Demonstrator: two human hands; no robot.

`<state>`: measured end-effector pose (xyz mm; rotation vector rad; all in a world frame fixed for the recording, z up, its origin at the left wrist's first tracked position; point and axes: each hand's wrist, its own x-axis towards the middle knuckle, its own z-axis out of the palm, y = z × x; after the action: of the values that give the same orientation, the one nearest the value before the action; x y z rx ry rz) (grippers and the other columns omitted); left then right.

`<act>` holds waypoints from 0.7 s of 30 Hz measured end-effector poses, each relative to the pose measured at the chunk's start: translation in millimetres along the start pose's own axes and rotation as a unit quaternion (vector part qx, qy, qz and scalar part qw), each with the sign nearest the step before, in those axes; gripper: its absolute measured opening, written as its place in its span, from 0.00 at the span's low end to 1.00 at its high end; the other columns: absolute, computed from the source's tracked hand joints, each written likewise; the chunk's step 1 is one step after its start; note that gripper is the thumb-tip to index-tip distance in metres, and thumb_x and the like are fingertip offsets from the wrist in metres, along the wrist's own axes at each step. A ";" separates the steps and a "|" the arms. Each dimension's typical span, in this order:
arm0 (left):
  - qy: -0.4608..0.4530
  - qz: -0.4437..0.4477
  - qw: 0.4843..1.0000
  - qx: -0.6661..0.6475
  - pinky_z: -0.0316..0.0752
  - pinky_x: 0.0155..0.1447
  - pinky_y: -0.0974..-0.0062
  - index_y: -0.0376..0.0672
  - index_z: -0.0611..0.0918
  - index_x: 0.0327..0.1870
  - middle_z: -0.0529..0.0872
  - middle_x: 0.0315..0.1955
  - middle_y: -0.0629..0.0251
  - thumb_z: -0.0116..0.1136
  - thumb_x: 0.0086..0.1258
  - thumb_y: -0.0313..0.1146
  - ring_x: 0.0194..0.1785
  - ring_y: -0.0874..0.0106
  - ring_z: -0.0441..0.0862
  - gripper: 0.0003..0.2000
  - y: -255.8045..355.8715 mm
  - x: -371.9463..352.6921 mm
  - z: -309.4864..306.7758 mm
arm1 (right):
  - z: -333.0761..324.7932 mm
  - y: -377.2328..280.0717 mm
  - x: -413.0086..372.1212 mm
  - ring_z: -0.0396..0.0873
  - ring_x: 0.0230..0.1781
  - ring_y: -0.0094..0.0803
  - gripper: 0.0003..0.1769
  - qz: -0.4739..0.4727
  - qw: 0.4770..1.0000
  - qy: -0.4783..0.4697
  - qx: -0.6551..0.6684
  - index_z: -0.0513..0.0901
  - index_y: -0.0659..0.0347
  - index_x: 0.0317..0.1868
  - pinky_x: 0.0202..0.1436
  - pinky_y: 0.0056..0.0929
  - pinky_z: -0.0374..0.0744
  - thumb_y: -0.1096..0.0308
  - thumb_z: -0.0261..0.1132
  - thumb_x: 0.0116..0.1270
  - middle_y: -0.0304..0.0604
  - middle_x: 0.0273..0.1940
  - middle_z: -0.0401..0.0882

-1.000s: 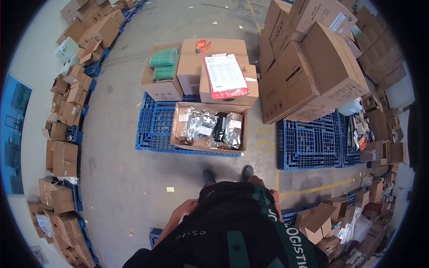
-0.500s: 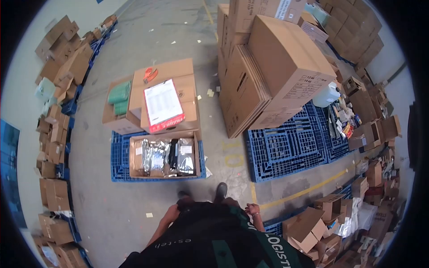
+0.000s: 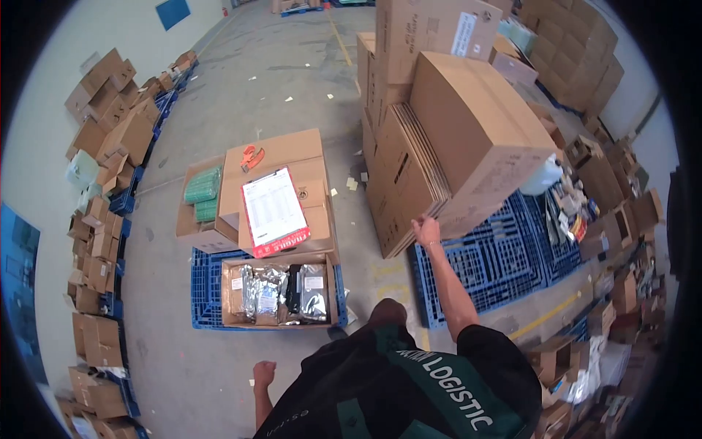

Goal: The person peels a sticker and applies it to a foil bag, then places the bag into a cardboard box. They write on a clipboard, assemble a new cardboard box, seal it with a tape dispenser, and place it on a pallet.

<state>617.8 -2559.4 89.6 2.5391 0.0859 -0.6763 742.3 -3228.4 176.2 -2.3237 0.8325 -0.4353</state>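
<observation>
My right hand (image 3: 426, 230) reaches forward to the lower near corner of a stack of flattened cardboard boxes (image 3: 402, 179), its fingers curled at their edge. These flat boxes lean upright against a big closed carton (image 3: 486, 110). Down at my left side hangs my left hand (image 3: 265, 373), its fingers curled closed and nothing visible in them. Ahead of it stands an open carton (image 3: 278, 324) holding several silvery bags (image 3: 269, 289) and a black item.
A blue pallet (image 3: 207, 293) bears the open carton, a larger box with a clipboard (image 3: 272, 205) and an orange tape dispenser (image 3: 252, 157), and green rolls (image 3: 202, 186). Another blue pallet (image 3: 475, 267) lies at right. Boxes line both walls; paper scraps dot the floor.
My right hand has moved from beside my body forward and up to the flattened boxes. My left hand has shifted a little lower. The view has tilted up, and my body leans right.
</observation>
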 end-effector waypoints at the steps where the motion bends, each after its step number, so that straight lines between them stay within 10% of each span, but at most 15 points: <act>1: 0.005 -0.004 1.000 -0.012 0.77 0.34 0.75 0.32 0.83 0.32 0.86 0.26 0.60 0.55 0.65 0.35 0.28 0.73 0.82 0.13 -9.5 -2.0 12.6 | -2.7 -11.1 30.2 0.82 0.40 0.51 0.20 -0.012 1.000 -0.003 -0.004 0.83 0.67 0.42 0.46 0.42 0.78 0.58 0.67 0.58 0.56 0.36 0.83; 5: 0.123 -0.253 0.821 -0.498 0.76 0.26 0.74 0.28 0.79 0.32 0.84 0.23 0.56 0.57 0.64 0.32 0.23 0.69 0.81 0.12 -23.1 -35.0 62.4 | 13.7 -29.3 125.6 0.80 0.45 0.53 0.21 -0.077 0.985 0.058 -0.140 0.79 0.69 0.47 0.51 0.44 0.77 0.62 0.67 0.58 0.56 0.39 0.83; 7: 0.139 -0.281 0.832 -0.458 0.75 0.25 0.72 0.30 0.78 0.30 0.83 0.22 0.59 0.57 0.64 0.33 0.21 0.70 0.80 0.11 16.4 -70.4 84.7 | 39.4 -6.4 182.7 0.79 0.47 0.52 0.20 -0.084 0.971 0.055 -0.215 0.78 0.68 0.47 0.51 0.44 0.77 0.63 0.66 0.58 0.55 0.43 0.81; 8: 0.174 -0.038 0.958 -0.225 0.75 0.25 0.72 0.31 0.78 0.30 0.82 0.22 0.59 0.56 0.66 0.33 0.20 0.70 0.80 0.11 18.2 -78.5 125.1 | 56.5 14.9 208.2 0.79 0.47 0.50 0.19 -0.081 0.963 0.041 -0.253 0.78 0.68 0.47 0.50 0.43 0.78 0.64 0.66 0.59 0.55 0.46 0.80; 9: 0.306 0.164 0.936 0.058 0.75 0.24 0.72 0.32 0.78 0.30 0.82 0.21 0.60 0.55 0.67 0.34 0.19 0.70 0.79 0.12 23.9 -86.6 144.9 | 59.2 30.6 231.1 0.79 0.48 0.46 0.17 -0.086 0.932 -0.061 -0.348 0.77 0.67 0.47 0.49 0.41 0.78 0.66 0.65 0.59 0.56 0.49 0.78; 10: 0.092 -0.141 0.973 -0.159 0.75 0.24 0.72 0.32 0.78 0.30 0.82 0.21 0.60 0.55 0.67 0.34 0.19 0.70 0.79 0.12 31.1 -123.7 158.9 | 72.4 32.1 246.9 0.79 0.49 0.43 0.16 -0.097 0.881 -0.159 -0.435 0.77 0.66 0.46 0.48 0.39 0.79 0.67 0.64 0.60 0.57 0.52 0.76; 11: 0.069 -0.189 0.965 -0.171 0.75 0.24 0.72 0.32 0.78 0.30 0.82 0.21 0.60 0.55 0.67 0.34 0.19 0.70 0.79 0.12 27.4 -140.8 186.7 | 77.8 18.0 240.7 0.80 0.47 0.41 0.14 -0.093 0.894 -0.068 -0.433 0.77 0.65 0.45 0.47 0.37 0.79 0.68 0.63 0.60 0.57 0.49 0.78; 16: 0.068 -0.233 0.948 -0.208 0.75 0.24 0.72 0.32 0.79 0.31 0.82 0.21 0.60 0.54 0.68 0.35 0.19 0.70 0.79 0.12 88.9 -159.7 233.4 | 89.4 -1.7 260.1 0.82 0.43 0.39 0.11 -0.061 0.911 0.036 -0.407 0.76 0.65 0.44 0.46 0.37 0.80 0.69 0.60 0.62 0.58 0.43 0.81; 21: 0.093 -0.179 0.969 -0.142 0.75 0.24 0.72 0.32 0.79 0.31 0.82 0.21 0.60 0.53 0.69 0.35 0.19 0.70 0.79 0.13 116.8 -176.8 251.8 | 111.2 -0.2 290.1 0.81 0.49 0.50 0.19 0.057 0.967 -0.146 -0.202 0.78 0.69 0.46 0.49 0.43 0.79 0.61 0.61 0.61 0.61 0.42 0.82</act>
<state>371.8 -2772.3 39.8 2.3176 0.6708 -0.5106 1013.2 -3369.8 120.1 -2.6019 0.9691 0.1424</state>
